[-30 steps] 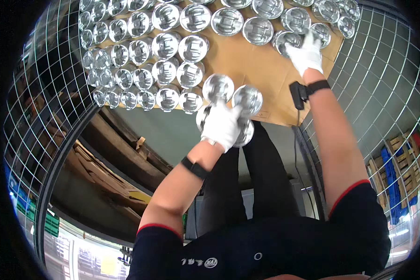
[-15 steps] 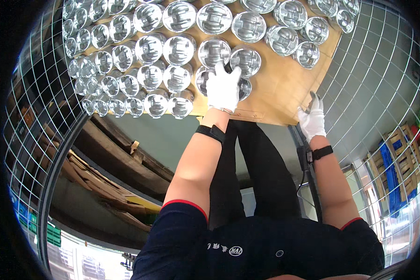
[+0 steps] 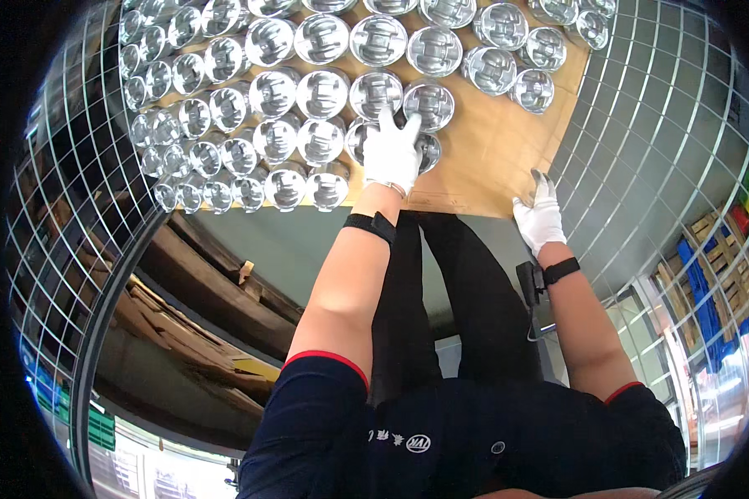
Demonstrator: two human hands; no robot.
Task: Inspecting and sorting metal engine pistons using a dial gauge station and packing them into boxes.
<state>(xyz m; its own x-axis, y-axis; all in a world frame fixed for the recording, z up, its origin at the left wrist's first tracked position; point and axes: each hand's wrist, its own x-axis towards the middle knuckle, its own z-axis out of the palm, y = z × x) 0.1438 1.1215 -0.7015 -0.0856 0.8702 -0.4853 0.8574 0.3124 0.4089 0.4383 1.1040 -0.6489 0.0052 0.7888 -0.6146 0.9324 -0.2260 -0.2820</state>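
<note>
Rows of shiny metal pistons (image 3: 322, 94), hollow side up, stand on a brown cardboard sheet (image 3: 491, 141). My left hand (image 3: 391, 156), in a white glove with dark fingertips, lies over the near end of the rows. Its thumb and forefinger are spread in a V, and it partly hides a piston (image 3: 355, 140) on its left and another piston (image 3: 429, 155) on its right. At the sheet's near right corner rests my right hand (image 3: 541, 218), gloved alike. Its fingers stretch along the edge with the thumb apart, and no piston is in it.
Wire mesh panels (image 3: 641, 141) close in both sides. Flattened cardboard (image 3: 171, 337) lies at lower left, beside a dark curved frame (image 3: 100, 333). Wooden pallets (image 3: 711, 258) and a blue one (image 3: 699, 299) show outside the mesh at right.
Sheet, pistons and both hands sit slightly further left in the picture, as the view has shifted. The left hand stays over the same pistons, the right at the same corner.
</note>
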